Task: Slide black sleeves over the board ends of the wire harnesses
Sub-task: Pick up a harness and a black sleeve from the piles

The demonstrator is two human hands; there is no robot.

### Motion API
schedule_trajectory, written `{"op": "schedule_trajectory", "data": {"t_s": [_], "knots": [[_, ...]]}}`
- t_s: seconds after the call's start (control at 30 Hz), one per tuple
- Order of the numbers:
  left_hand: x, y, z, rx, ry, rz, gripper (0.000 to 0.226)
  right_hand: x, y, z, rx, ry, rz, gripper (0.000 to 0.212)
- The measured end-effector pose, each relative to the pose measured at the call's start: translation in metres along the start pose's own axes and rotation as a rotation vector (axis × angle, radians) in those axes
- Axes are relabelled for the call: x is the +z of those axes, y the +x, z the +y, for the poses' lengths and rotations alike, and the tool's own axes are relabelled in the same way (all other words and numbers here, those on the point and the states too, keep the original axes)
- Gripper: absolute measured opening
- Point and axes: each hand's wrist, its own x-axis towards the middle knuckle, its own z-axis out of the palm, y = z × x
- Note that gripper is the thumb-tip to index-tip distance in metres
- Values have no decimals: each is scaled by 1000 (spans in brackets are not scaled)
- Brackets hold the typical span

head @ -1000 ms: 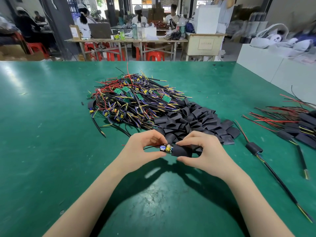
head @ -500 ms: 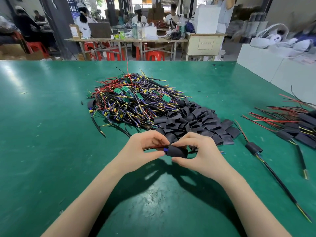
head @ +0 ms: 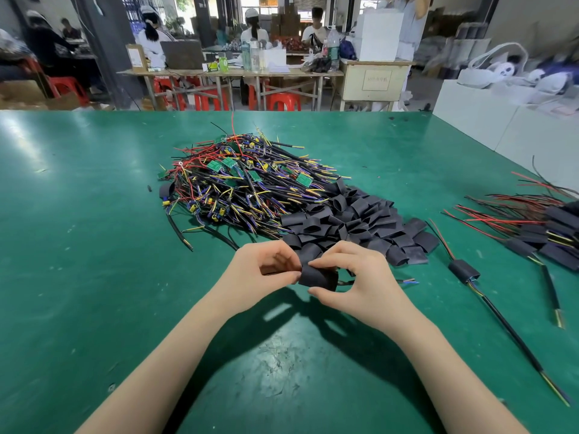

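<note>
My right hand (head: 360, 283) pinches a black sleeve (head: 318, 278) between thumb and fingers just above the green table. My left hand (head: 260, 274) pinches the sleeve's left end, where the harness goes in. The board end is hidden inside the sleeve. The harness's thin wires (head: 407, 281) trail out to the right behind my right hand. Behind my hands lie a pile of loose black sleeves (head: 354, 220) and a heap of unsleeved wire harnesses (head: 244, 186) with small green boards.
One sleeved harness (head: 463, 270) lies to the right, its black cable running toward the table's near right edge. A stack of sleeved harnesses (head: 545, 227) sits at the far right. White boxes (head: 488, 120) border the table's right side. People work at benches in the background.
The black sleeve has slid left over the board end. The yellow and blue parts seen a second ago are now covered, and my left fingertips meet the sleeve's edge.
</note>
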Motion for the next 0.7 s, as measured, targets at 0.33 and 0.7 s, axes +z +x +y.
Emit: {"op": "schedule_trajectory", "data": {"t_s": [0.33, 0.7], "knots": [[-5, 2, 3, 134, 234, 240, 15, -11, -2, 1, -152, -212, 155, 25], [-10, 1, -2, -11, 277, 346, 17, -92, -27, 68, 823, -501, 695, 27]]}}
